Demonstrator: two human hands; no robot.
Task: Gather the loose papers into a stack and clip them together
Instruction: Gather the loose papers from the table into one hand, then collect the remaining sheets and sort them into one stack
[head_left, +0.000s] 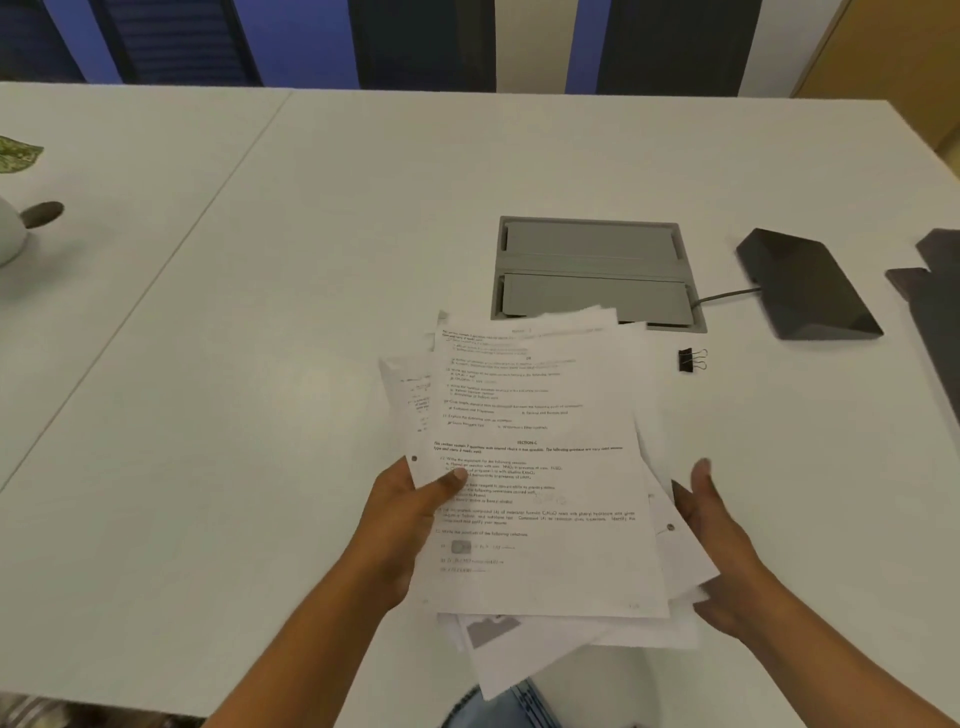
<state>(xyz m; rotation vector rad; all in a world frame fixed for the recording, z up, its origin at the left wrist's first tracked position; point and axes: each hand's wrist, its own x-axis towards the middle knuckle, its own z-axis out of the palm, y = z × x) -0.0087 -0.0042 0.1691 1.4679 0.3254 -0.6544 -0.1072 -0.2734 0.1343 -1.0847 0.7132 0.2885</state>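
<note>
A ragged bundle of printed white papers (540, 457) is held above the white table (260, 312), its sheets fanned and out of line. My left hand (410, 514) grips the bundle's left edge, thumb on the top sheet. My right hand (717, 540) lies along the right edge, fingers spread, partly under the lower sheets; whether it grips them I cannot tell. A black binder clip (691, 359) lies on the table to the right of the papers, apart from them.
A grey cable hatch (592, 260) is set into the table behind the papers. A dark wedge-shaped device (805, 286) with a cable sits to its right, and dark objects (935, 301) lie at the right edge. A white plant pot (13, 228) stands at far left.
</note>
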